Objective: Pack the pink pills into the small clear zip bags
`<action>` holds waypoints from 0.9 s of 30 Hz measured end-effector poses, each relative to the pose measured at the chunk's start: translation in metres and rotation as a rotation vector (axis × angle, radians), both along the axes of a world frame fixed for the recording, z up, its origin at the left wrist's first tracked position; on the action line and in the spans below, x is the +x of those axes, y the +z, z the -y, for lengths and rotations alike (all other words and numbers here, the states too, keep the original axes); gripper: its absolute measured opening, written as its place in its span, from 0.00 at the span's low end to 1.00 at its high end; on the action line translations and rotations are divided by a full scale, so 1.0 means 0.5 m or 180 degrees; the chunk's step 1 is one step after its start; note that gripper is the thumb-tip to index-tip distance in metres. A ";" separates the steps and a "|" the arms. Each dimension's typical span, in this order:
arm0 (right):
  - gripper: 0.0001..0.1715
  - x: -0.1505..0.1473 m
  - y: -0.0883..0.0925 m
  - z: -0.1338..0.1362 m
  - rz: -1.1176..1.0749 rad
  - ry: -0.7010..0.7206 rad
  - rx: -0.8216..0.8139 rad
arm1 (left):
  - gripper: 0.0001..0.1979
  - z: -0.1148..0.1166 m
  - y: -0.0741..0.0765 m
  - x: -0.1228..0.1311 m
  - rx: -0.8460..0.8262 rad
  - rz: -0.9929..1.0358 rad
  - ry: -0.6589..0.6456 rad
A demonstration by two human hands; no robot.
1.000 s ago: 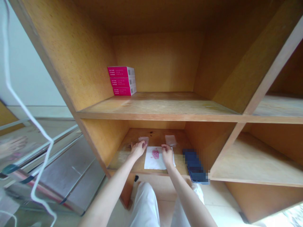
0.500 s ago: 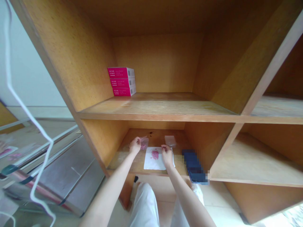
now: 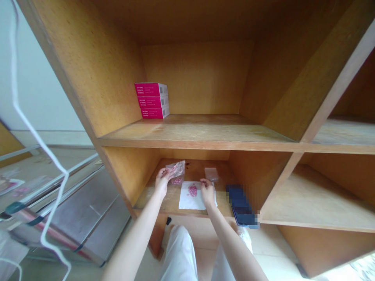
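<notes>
Pink beads (image 3: 192, 191), a loose cluster with a few strays, mid-sheet on the white paper (image 3: 187, 203). Paper lies on the lower shelf (image 3: 170, 203), near its front edge.

At eleven o'clock from the cluster: clear bag (image 3: 179, 168), more pink beads in its lower part, upper part raised and crumpled. Left hand (image 3: 163, 179) on it at the bag's eight o'clock, fingers pinching the film. Whether its mouth is open: cannot tell.

Right hand (image 3: 208, 191) at three o'clock, over the paper's right side. Fingers curled; cannot tell if they are pressed together or grip anything.

Progress, as judged: part-way. Some beads are bagged, the cluster lies out on the paper; no count possible, nor whether the bagged lot is complete.

Farther out: flat clear packet (image 3: 211, 174) between one and two o'clock, no beads visible in it; dark blue object (image 3: 241, 205), pixelated, towards four; three pink boxes (image 3: 151, 100) stacked above, at eleven.
</notes>
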State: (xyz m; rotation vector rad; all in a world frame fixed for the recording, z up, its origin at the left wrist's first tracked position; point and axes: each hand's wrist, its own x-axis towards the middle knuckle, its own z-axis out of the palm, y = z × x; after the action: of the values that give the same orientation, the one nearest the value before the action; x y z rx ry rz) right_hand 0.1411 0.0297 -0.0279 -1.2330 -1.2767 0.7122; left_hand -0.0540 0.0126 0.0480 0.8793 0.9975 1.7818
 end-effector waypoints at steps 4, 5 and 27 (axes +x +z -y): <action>0.14 -0.003 0.005 0.007 0.0079 0.0040 0.0183 | 0.13 0.025 -0.006 0.011 -0.0085 0.0281 -0.0262; 0.14 -0.004 0.007 0.009 0.0094 0.0064 0.0263 | 0.13 0.028 -0.010 0.013 -0.0115 0.0320 -0.0278; 0.12 -0.058 0.086 0.045 -0.0647 0.1579 -0.0454 | 0.20 0.101 -0.075 0.044 -0.0405 0.0205 0.0162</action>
State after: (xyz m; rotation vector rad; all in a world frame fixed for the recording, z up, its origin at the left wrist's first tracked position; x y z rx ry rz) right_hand 0.1123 0.0071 0.0150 -0.9273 -1.3902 1.2711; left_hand -0.0322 -0.0381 0.0104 0.7191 1.0870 1.7570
